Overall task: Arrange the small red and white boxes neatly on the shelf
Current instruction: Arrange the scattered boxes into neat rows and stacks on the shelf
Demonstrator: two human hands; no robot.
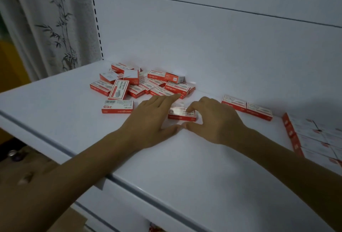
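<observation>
A loose heap of small red and white boxes (142,82) lies at the back left of the white shelf (185,161). One box (180,114) lies flat between my hands. My right hand (214,119) pinches it, curled fingers on its top and thumb at its near edge. My left hand (149,119) lies flat beside that box with fingers stretched toward the heap. A single box (117,106) lies flat to the left. Two boxes (247,107) stand end to end at the back right. A tidy block of boxes (312,137) fills the right edge.
The shelf's back panel (203,43) rises just behind the heap. A slotted upright (96,15) marks the left end, with a bamboo-print curtain (46,22) beyond it. The shelf's front lip (114,178) runs diagonally below my forearms.
</observation>
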